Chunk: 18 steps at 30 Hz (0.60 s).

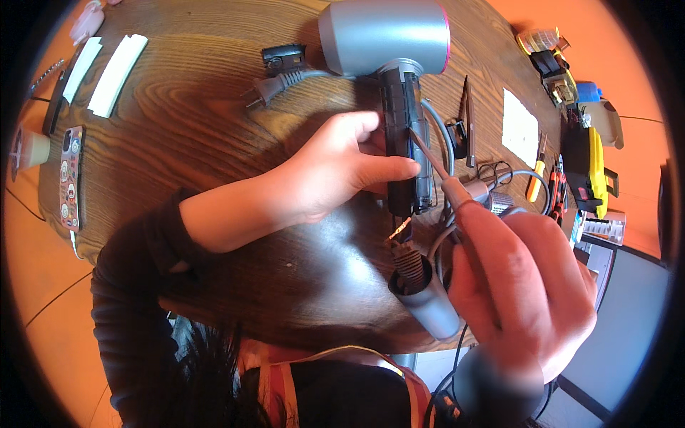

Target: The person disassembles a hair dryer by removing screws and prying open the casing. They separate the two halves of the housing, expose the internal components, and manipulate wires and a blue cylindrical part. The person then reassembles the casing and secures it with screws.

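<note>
My left hand (335, 167) grips the exposed black inner handle (397, 128) of a grey hair dryer (371, 36), thumb across it. My right hand (517, 282) is closed on a slim screwdriver (451, 187), whose tip rests at the side of that black part, above my thumb. Wires with a small yellowish piece (399, 228) run down from the handle into a detached grey tube (432, 310) with a black coiled strain relief (410, 271). Grey cable loops behind my right hand; its plug (270, 88) lies beside a small black part (284, 60).
At left are a phone (71, 178), white strips (118, 75) and a cup (32, 146). At right lie a brown strip (469, 114), white paper (519, 125), a yellow-handled screwdriver (535, 182), pliers (558, 182), a yellow-black toolbox (594, 171) and small containers.
</note>
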Tool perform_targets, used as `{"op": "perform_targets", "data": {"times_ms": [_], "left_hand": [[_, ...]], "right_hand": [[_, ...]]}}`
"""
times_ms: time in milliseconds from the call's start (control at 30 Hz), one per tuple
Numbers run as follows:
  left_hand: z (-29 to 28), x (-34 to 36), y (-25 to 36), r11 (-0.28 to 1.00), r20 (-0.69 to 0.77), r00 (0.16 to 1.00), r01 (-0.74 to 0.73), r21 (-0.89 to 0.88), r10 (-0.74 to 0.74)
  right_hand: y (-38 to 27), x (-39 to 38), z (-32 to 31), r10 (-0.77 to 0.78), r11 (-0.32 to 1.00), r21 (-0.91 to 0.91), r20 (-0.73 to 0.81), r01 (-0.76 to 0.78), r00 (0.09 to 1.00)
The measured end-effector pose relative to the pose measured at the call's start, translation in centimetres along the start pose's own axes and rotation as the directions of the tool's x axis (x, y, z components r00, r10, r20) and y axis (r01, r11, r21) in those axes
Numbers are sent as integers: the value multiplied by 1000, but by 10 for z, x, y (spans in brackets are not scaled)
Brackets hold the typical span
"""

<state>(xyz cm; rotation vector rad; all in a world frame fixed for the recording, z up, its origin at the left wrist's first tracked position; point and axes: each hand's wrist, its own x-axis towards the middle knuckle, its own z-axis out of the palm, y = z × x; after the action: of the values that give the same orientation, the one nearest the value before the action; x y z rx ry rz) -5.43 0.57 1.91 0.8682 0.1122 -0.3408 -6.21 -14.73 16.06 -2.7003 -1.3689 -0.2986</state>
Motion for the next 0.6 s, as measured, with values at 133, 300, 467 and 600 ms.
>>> {"op": "perform_targets", "data": {"times_ms": [133,300,467,600], "left_hand": [[-4,-2,0,999,4,1000,17,37,-17],[-6,-1,-2,999,36,999,-31,-16,31],[-3,-1,-5,999,31,998,-47,-21,47],[-4,0,-2,998,-13,998,-56,-29,56]], "right_hand": [[-9,4,1,-61,981,-172,140,85,988],[5,2,26,-321,914,-235,80,330,944],[18,2,42,-294,922,-257,25,290,956],[31,8,33,-115,992,47,34,114,993]]}}
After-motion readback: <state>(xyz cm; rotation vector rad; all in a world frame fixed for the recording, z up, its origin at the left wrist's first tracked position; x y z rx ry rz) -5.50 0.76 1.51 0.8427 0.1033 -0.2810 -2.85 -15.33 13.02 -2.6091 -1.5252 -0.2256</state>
